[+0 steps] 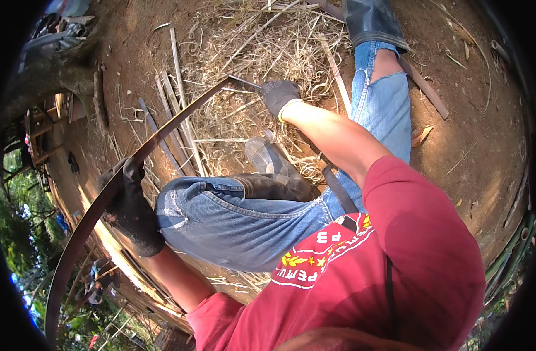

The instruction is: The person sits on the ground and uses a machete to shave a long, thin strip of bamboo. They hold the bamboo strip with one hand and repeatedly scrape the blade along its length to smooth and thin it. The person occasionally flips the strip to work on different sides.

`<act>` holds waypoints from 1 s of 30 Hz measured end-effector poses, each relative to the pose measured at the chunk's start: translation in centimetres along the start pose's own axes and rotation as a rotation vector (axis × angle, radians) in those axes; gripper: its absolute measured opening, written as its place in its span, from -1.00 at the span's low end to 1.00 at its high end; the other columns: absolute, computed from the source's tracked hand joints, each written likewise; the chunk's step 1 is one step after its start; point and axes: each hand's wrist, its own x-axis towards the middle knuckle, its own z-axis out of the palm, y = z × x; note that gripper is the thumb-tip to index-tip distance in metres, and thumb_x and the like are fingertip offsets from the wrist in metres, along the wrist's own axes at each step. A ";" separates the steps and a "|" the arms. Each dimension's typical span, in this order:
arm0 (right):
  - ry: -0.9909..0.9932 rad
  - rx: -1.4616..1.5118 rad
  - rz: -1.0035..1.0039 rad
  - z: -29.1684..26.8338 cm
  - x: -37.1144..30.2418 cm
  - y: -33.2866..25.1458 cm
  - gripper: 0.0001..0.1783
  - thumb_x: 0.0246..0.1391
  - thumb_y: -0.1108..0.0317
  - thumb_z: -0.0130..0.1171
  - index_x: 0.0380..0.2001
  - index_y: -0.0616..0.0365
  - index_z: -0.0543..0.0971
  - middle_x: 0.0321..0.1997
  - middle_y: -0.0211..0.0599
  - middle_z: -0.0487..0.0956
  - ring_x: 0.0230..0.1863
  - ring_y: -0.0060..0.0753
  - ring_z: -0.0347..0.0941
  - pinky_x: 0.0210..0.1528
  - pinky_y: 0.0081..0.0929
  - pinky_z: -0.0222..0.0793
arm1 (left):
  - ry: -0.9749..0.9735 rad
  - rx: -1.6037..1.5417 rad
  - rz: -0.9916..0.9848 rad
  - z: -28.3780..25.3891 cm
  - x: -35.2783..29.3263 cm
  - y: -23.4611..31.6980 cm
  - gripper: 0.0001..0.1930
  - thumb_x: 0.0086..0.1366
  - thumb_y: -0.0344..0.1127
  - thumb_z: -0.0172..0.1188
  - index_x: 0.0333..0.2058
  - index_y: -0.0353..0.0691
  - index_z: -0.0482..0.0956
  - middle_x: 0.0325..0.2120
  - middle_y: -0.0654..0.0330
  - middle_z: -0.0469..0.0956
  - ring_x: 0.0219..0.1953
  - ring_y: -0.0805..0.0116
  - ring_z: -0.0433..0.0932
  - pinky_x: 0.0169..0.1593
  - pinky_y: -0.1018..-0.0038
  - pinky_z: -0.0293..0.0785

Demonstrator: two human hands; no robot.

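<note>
A long, dark brown bamboo-like strip (173, 124) arcs from the lower left up to the top middle. Wrapped around its middle is my left hand (130, 207) in a dark glove, just beside my bent knee. My right hand (279, 96), in a dark grey glove, is closed on the handle of a thin-bladed knife (243, 81), farther out above the ground. The blade meets the far end of the strip; whether it cuts in there I cannot tell. Most of the handle is hidden in my fist.
Curled pale shavings (233, 50) cover the ground beyond my legs, with several loose slats (177, 76) among them. My jeans-clad legs (238, 225) and dark boots (376, 23) lie between my arms. Green bamboo poles (516, 251) lie at the right edge; a log (99, 99) is at far left.
</note>
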 end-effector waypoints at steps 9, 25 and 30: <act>-0.517 0.421 0.025 -4.3 1.3 2.2 -0.67 0.09 0.35 0.01 -0.16 0.23 0.65 -0.12 0.09 0.63 -0.09 -0.07 0.62 -0.14 -0.14 0.54 | -0.071 -0.021 0.047 -2.2 0.0 -3.0 -0.85 0.21 -0.43 0.31 -0.25 -0.32 0.62 -0.37 0.21 0.60 -0.28 0.46 0.55 -0.13 0.46 0.47; 0.335 0.302 -0.643 -10.3 -17.5 -10.1 -0.53 0.14 0.29 -0.03 0.13 0.12 0.35 -0.45 -0.18 0.62 -0.41 -0.13 0.63 -0.49 -0.17 0.50 | -0.332 0.049 0.285 -3.7 -1.0 -2.8 -0.74 -0.01 -0.49 0.42 -0.32 -0.32 0.57 -0.26 -0.05 0.66 -0.19 0.16 0.65 -0.08 0.34 0.55; 0.236 0.294 -0.484 -6.5 -13.0 -9.2 -0.56 0.16 0.29 -0.03 0.12 0.02 0.38 -0.44 -0.16 0.62 -0.42 -0.11 0.62 -0.47 -0.15 0.49 | -0.296 0.099 0.227 -4.2 -1.2 -2.6 -0.76 -0.01 -0.51 0.41 -0.33 -0.32 0.58 -0.28 -0.03 0.66 -0.21 0.19 0.65 -0.11 0.37 0.55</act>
